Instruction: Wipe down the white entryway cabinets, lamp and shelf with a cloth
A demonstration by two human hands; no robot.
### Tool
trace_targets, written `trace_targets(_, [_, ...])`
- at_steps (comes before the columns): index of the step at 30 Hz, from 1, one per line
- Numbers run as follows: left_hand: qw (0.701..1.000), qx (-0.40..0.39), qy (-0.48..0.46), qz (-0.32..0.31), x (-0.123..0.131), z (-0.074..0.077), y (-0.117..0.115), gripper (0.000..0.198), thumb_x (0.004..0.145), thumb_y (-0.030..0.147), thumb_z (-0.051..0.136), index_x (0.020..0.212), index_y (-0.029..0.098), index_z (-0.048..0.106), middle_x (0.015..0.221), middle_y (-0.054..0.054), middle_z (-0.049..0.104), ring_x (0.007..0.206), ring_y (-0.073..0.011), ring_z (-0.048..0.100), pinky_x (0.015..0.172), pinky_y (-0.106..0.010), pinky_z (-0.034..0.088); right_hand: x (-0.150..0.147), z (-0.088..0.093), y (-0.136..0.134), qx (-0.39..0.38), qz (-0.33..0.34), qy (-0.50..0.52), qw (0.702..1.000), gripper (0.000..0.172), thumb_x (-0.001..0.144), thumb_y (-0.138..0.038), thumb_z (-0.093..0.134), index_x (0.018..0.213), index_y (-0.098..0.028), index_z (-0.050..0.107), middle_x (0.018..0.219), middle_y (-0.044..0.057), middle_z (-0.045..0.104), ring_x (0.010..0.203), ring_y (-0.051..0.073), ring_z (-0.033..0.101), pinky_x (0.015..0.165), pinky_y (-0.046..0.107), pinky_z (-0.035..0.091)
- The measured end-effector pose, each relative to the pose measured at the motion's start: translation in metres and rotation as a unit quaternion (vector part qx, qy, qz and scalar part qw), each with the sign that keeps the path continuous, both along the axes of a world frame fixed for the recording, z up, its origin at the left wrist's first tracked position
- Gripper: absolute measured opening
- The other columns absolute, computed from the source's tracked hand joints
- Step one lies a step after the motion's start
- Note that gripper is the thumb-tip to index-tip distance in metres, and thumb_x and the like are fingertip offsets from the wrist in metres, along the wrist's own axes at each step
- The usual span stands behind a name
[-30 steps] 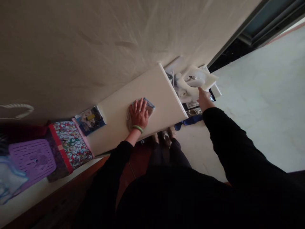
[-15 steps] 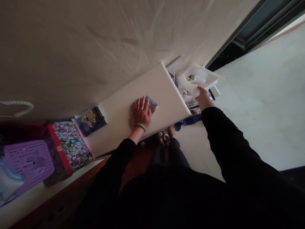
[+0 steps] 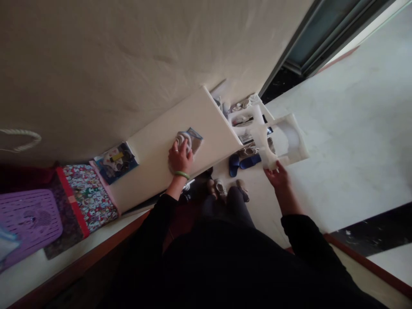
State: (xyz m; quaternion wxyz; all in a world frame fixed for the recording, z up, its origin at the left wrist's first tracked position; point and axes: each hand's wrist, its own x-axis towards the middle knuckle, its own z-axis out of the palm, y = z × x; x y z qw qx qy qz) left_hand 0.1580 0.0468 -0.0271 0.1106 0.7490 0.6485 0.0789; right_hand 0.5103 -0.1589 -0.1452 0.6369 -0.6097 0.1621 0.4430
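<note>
My left hand (image 3: 180,158), with a ring and a green bangle, presses a bunched white cloth (image 3: 183,141) onto a white cabinet panel (image 3: 212,124). A flat packet with a blue edge (image 3: 195,139) lies partly under the cloth. My right hand (image 3: 278,176) grips the lower edge of a white plastic organiser tray (image 3: 285,143), which has a large cut-out. This tray is held beyond the end of the panel, apart from a white compartmented drawer insert (image 3: 246,116) holding small items.
Blue slippers (image 3: 244,163) lie below the panel, close to my feet (image 3: 223,191). To the left are a printed packet (image 3: 116,163), a patterned fabric (image 3: 90,197) and a purple perforated plastic mat (image 3: 32,225). A pale floor (image 3: 347,141) spreads to the right.
My right hand has drawn the white tray out and away from the compartments, exposing them. My left hand now bunches the cloth, and the view has turned slightly.
</note>
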Motion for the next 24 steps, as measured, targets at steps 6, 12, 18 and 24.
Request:
trace_targets(6, [0.999, 0.0, -0.021, -0.036, 0.09, -0.009, -0.008, 0.051, 0.101, 0.014, 0.059, 0.148, 0.023, 0.076, 0.163, -0.018, 0.062, 0.147, -0.0369, 0.062, 0.129, -0.052, 0.049, 0.031, 0.006, -0.001, -0.014, -0.003, 0.057, 0.998, 0.022, 0.08, -0.015, 0.076, 0.091, -0.024, 0.058, 0.095, -0.002, 0.073, 0.077, 0.012, 0.072, 0.064, 0.022, 0.066])
trace_targets(12, [0.991, 0.036, 0.009, 0.132, 0.169, -0.01, 0.0, 0.052, 0.1, 0.016, 0.059, 0.149, 0.023, 0.075, 0.171, -0.019, 0.054, 0.153, -0.0437, 0.054, 0.128, -0.065, 0.045, 0.127, 0.015, 0.024, 0.014, 0.119, 0.044, 0.992, 0.044, 0.063, -0.016, 0.086, 0.103, -0.022, 0.068, 0.101, -0.001, 0.077, 0.081, 0.013, 0.073, 0.063, 0.021, 0.066])
trace_targets(18, [0.985, 0.041, 0.05, 0.158, 0.18, -0.01, -0.003, 0.054, 0.099, 0.016, 0.057, 0.15, 0.022, 0.073, 0.173, -0.018, 0.052, 0.158, -0.0407, 0.049, 0.133, -0.062, 0.039, 0.183, 0.024, 0.046, 0.052, 0.246, 0.051, 0.966, 0.053, 0.058, -0.027, 0.096, 0.104, -0.025, 0.071, 0.109, 0.003, 0.079, 0.098, 0.021, 0.076, 0.067, 0.025, 0.068])
trace_targets(24, [0.984, 0.041, 0.071, 0.158, 0.177, -0.012, -0.002, 0.055, 0.099, 0.02, 0.057, 0.151, 0.021, 0.072, 0.172, -0.018, 0.054, 0.157, -0.0387, 0.051, 0.134, -0.058, 0.038, 0.192, 0.024, 0.06, 0.054, 0.304, 0.058, 0.95, 0.061, 0.061, -0.036, 0.097, 0.115, -0.026, 0.071, 0.12, 0.007, 0.078, 0.112, 0.028, 0.076, 0.079, 0.033, 0.071])
